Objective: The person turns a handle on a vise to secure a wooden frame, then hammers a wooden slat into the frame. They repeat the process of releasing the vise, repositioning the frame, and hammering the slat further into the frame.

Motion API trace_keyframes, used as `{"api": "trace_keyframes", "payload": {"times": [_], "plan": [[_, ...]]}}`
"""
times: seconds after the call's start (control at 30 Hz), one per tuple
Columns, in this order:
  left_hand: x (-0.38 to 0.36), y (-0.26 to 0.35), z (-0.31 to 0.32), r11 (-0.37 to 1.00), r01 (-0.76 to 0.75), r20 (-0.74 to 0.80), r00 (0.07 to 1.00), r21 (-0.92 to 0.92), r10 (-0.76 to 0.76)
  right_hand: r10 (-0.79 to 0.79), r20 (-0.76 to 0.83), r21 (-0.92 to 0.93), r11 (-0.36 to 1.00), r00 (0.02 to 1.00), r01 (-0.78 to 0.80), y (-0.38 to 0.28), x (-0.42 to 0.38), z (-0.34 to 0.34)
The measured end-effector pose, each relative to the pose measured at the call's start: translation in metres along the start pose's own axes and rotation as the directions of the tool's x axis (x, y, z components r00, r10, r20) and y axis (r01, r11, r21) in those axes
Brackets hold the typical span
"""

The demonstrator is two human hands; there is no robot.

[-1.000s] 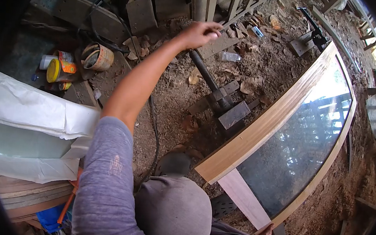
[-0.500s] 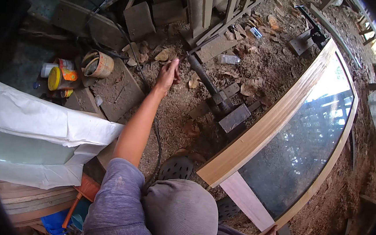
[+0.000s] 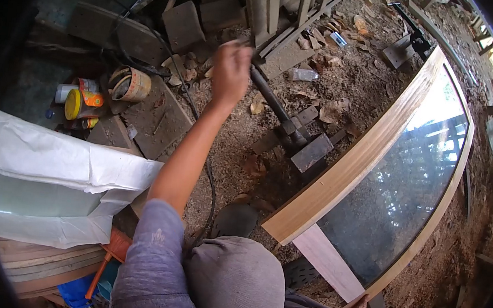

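The right hand (image 3: 356, 306) grips the wooden frame (image 3: 336, 188); slipping could crack its glass (image 3: 387, 205). The blurred left hand's (image 3: 231, 74) closure is unclear.

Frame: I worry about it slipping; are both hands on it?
No: only the right hand touches the frame; the left hand is well away.
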State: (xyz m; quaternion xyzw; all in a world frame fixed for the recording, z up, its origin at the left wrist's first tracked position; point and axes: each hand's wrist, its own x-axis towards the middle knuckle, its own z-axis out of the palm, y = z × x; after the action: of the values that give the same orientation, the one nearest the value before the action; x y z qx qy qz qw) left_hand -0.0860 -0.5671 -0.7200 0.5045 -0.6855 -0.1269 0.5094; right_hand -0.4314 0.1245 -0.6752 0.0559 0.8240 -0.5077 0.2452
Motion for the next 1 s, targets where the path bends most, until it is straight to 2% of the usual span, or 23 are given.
{"api": "trace_keyframes", "payload": {"times": [0.03, 0.07, 0.1, 0.13, 0.17, 0.2, 0.23, 0.27, 0.3, 0.33, 0.4, 0.43, 0.53, 0.6, 0.67, 0.7, 0.77, 0.8, 0.83, 0.87, 0.9, 0.93, 1.0], "plan": [[0.018, 0.029, 0.003, 0.983, 0.144, 0.325, 0.94, -0.111, -0.101, -0.003, -0.013, 0.011, 1.0, 1.0, 0.003, -0.004, -0.005, 0.006], [0.033, 0.033, 0.011, 0.978, 0.204, 0.635, 0.749, 0.048, -0.188, -0.008, -0.028, 0.024, 1.0, 1.0, 0.008, -0.009, -0.007, 0.011], [0.028, -0.002, 0.039, 0.973, -0.22, 0.657, 0.744, 0.073, 0.119, -0.014, -0.024, 0.022, 1.0, 1.0, 0.014, -0.007, -0.004, 0.005], [0.027, -0.006, 0.037, 0.973, -0.217, 0.652, 0.749, 0.074, 0.117, 0.016, -0.016, -0.065, 0.998, 1.0, -0.017, -0.001, 0.002, -0.008], [0.029, -0.01, 0.03, 0.99, -0.135, 0.549, 0.831, 0.034, 0.094, 0.046, -0.013, -0.15, 0.988, 0.999, -0.048, 0.002, 0.008, -0.017], [0.035, -0.011, 0.025, 0.997, -0.068, 0.439, 0.896, -0.018, 0.07, 0.041, -0.013, -0.138, 0.989, 0.999, -0.042, 0.003, 0.009, -0.012], [0.031, 0.004, 0.008, 0.964, 0.241, 0.333, 0.905, 0.115, -0.266, -0.035, -0.042, -0.092, 0.995, 0.999, 0.031, 0.005, 0.007, -0.003], [0.02, -0.005, 0.005, 0.945, 0.257, 0.247, 0.92, 0.201, -0.303, -0.103, -0.076, -0.047, 0.994, 0.992, 0.099, 0.007, 0.002, 0.005], [0.008, -0.021, 0.003, 0.9, 0.305, 0.288, 0.872, 0.312, -0.396, -0.057, -0.022, -0.012, 0.998, 0.998, 0.057, 0.005, 0.001, 0.003], [0.005, -0.024, 0.002, 0.9, 0.3, 0.295, 0.871, 0.316, -0.394, -0.048, -0.025, -0.011, 0.999, 0.999, 0.048, 0.008, 0.003, 0.003], [-0.01, -0.032, -0.004, 0.858, 0.341, 0.36, 0.801, 0.385, -0.479, -0.051, -0.094, -0.056, 0.997, 0.994, 0.046, 0.007, 0.001, -0.001], [-0.016, -0.036, -0.004, 0.849, 0.279, 0.304, 0.846, 0.449, -0.439, -0.03, -0.047, -0.115, 0.993, 0.998, 0.024, 0.002, -0.002, -0.003], [-0.021, -0.054, -0.029, 0.855, 0.344, 0.334, 0.812, 0.388, -0.478, -0.066, -0.03, -0.108, 0.992, 0.997, 0.062, -0.001, -0.001, -0.003], [-0.022, -0.069, -0.06, 0.778, 0.519, 0.296, 0.727, 0.355, -0.62, -0.1, -0.027, -0.05, 0.994, 0.995, 0.099, -0.012, -0.005, 0.01], [-0.005, -0.037, -0.092, 0.698, 0.614, 0.23, 0.667, 0.369, -0.709, -0.138, -0.025, 0.06, 0.988, 0.99, 0.139, -0.013, -0.013, 0.026], [0.007, -0.028, -0.097, 0.7, 0.658, 0.262, 0.649, 0.277, -0.714, -0.048, -0.055, 0.117, 0.992, 0.997, 0.054, -0.007, -0.008, 0.019], [0.025, 0.005, -0.079, 0.828, 0.554, 0.432, 0.77, -0.089, -0.469, 0.0, -0.022, 0.035, 0.999, 1.0, 0.0, 0.004, 0.001, -0.006], [0.029, 0.031, -0.051, 0.894, 0.411, 0.373, 0.869, -0.18, -0.325, 0.028, 0.014, -0.031, 0.999, 1.0, -0.028, 0.005, 0.006, -0.01], [0.036, 0.026, -0.028, 0.952, 0.223, 0.515, 0.852, -0.208, -0.087, 0.014, -0.004, 0.008, 1.0, 1.0, -0.014, 0.005, 0.006, -0.005], [0.047, 0.061, -0.018, 0.942, 0.334, 0.729, 0.633, 0.046, -0.26, 0.005, -0.001, 0.006, 1.0, 1.0, -0.005, 0.004, 0.003, 0.001], [0.045, 0.052, 0.008, 0.975, 0.2, 0.7, 0.71, -0.094, -0.079, -0.009, -0.059, -0.019, 1.0, 0.998, 0.008, -0.001, -0.004, 0.01], [0.04, 0.035, 0.016, 0.974, 0.205, 0.692, 0.718, -0.1, -0.08, -0.027, -0.115, -0.045, 0.999, 0.993, 0.022, -0.006, -0.004, 0.013], [0.04, 0.025, 0.019, 0.922, 0.301, 0.464, 0.871, -0.243, -0.162, -0.041, -0.083, -0.065, 0.997, 0.996, 0.036, -0.017, -0.009, 0.014]]}}
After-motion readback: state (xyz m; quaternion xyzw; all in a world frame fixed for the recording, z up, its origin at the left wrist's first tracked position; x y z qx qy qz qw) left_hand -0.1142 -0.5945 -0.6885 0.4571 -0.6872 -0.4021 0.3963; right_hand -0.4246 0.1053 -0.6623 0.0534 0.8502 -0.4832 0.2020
